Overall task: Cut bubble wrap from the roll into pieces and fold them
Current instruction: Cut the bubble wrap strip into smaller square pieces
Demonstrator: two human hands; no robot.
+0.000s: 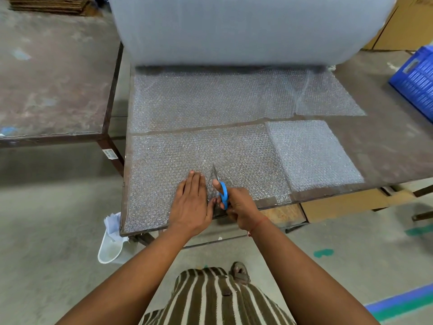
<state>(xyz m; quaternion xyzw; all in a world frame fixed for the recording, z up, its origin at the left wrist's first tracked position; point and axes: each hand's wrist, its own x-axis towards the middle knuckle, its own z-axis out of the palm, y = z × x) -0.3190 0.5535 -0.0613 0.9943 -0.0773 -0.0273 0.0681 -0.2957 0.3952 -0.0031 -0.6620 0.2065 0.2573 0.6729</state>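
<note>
Blue scissors point(222, 192) gripped by right hand point(239, 207); left hand point(191, 202) flat, pressing bubble wrap point(164, 170) beside them.

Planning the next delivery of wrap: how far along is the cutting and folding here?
Done: one folded piece lies at the right of the table. In hand: the right hand drives blue scissors into the near sheet from its front edge, the left hand pressing it flat. Left: finishing this cut, folding, the far sheet and a thick roll.

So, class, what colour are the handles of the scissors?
Blue, seen in the head view: scissors gripped by the right hand.
</note>
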